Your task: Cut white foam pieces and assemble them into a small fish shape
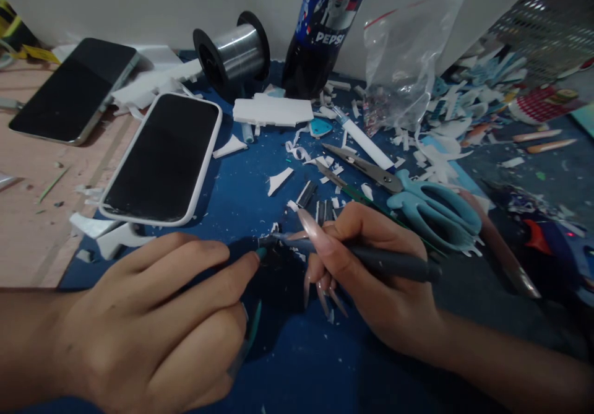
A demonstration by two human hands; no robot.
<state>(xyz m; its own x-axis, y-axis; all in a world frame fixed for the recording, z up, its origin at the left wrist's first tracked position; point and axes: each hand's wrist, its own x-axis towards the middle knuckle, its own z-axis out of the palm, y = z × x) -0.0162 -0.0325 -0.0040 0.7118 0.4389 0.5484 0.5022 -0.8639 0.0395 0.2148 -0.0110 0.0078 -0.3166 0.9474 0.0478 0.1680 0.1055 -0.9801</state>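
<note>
My right hand (371, 265) grips a dark craft knife (390, 262) like a pen, its blade tip pointing left onto a small dark piece (278, 254) on the blue mat (241, 197). My left hand (153, 321) lies with fingers curled, its index fingertip pressing down on that piece right beside the blade. The piece itself is small and hard to make out.
Teal-handled scissors (417, 200) lie just behind my right hand. A white-cased phone (164, 157) and a second phone (77, 89) lie at the left. A wire spool (234, 52), a Pepsi bottle (325, 24), a plastic bag (403, 61) and white foam scraps (273, 111) crowd the back.
</note>
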